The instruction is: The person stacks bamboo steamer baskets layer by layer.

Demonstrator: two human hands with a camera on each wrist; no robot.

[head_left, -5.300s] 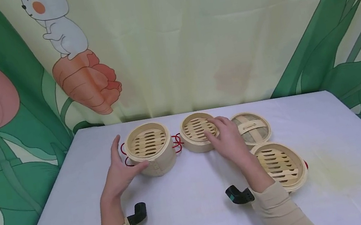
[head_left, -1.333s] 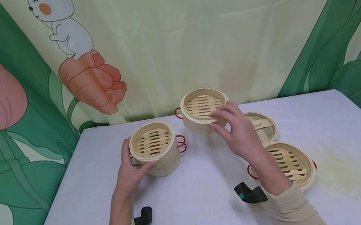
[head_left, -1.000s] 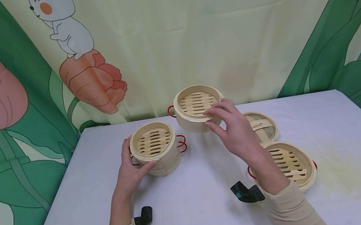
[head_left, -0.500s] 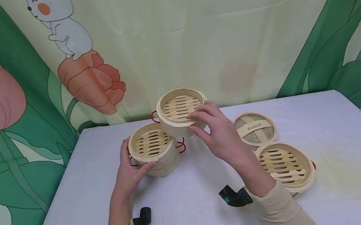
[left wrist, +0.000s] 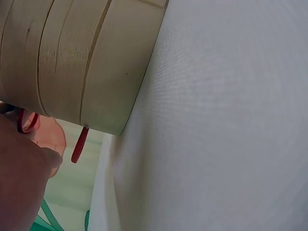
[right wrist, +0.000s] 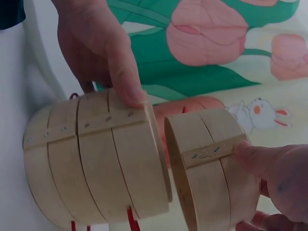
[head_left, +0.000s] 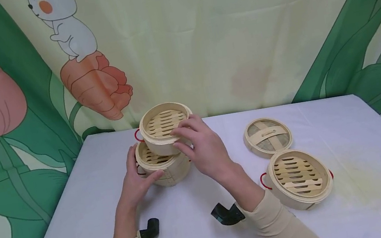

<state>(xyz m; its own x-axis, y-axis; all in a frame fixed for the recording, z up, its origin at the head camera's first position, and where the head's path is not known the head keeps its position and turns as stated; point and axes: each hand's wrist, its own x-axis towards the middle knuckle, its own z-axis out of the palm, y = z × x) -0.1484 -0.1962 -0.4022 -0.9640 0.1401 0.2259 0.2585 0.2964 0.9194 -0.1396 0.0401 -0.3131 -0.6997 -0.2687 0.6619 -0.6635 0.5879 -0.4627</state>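
Note:
A stack of round bamboo steamer baskets (head_left: 179,171) with red loop handles stands on the table. My left hand (head_left: 134,187) holds it from the left, thumb on the front wall and fingers round the side. Another steamer basket (head_left: 165,124), with a slatted floor, is pinched at its right rim by my right hand (head_left: 206,150). It hangs above the stack, slightly tilted. In the right wrist view a gap shows between the held basket (right wrist: 204,166) and the stack (right wrist: 98,159). The left wrist view shows the stack's side wall (left wrist: 72,57) close up.
To the right on the white-covered table (head_left: 362,141) lies a round steamer lid (head_left: 270,133) with a strap handle. In front of it sits a wider steamer basket (head_left: 296,175) with red handles. A printed curtain (head_left: 231,46) hangs behind the table.
My right hand has lifted the basket off the table and carried it leftward over the stack, lowering it slightly at the end. The left hand stays at the stack.

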